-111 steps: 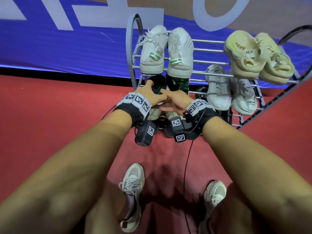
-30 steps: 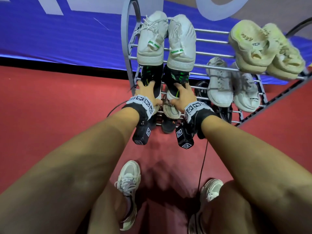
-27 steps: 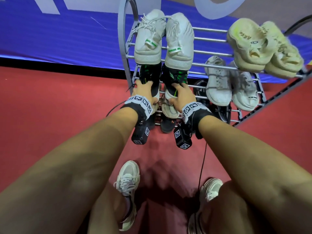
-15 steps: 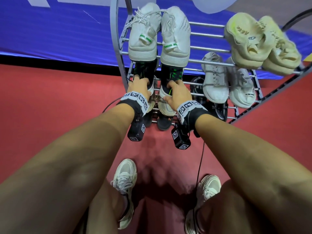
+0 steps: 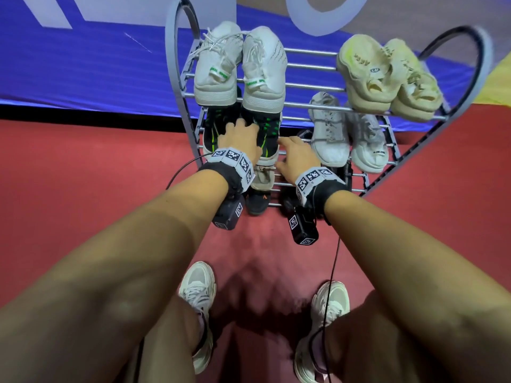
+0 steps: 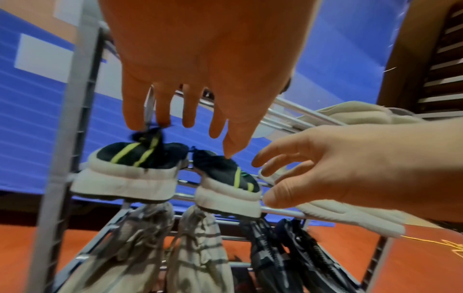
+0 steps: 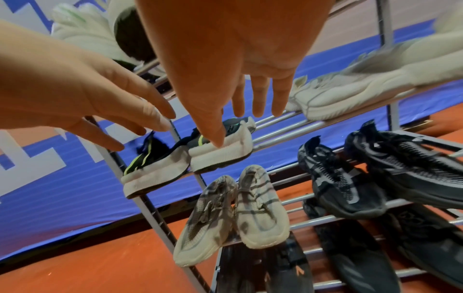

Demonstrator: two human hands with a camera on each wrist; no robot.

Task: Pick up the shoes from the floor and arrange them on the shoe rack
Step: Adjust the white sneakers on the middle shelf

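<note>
I count two black shoes with green stripes [image 5: 213, 134] sitting side by side at the left end of the second tier of the shoe rack [image 5: 312, 87], heels toward me. At 12 o'clock from them, on the top tier, are two white sneakers [image 5: 240, 64]; at 2 o'clock, two cream chunky shoes [image 5: 387, 78]; at 3 o'clock on the same tier, two pale grey sneakers [image 5: 348, 134]. At 6 o'clock, one tier down, two beige striped shoes [image 7: 233, 214] lie together, with two black mesh shoes [image 7: 375, 168] beside them.

From the head view my wrists cover most of the lower tiers, and the dark shoes on the bottom tier are cut off and too dim to count. Both wrist views are smeared.

My left hand [image 5: 240, 139] hangs over the black pair, fingers straight and spread, thumb tip on or just over the right shoe; I cannot tell whether it touches. My right hand [image 5: 293, 156] sits at 4 o'clock of the pair, fingers loosely extended, gripping nothing.
</note>
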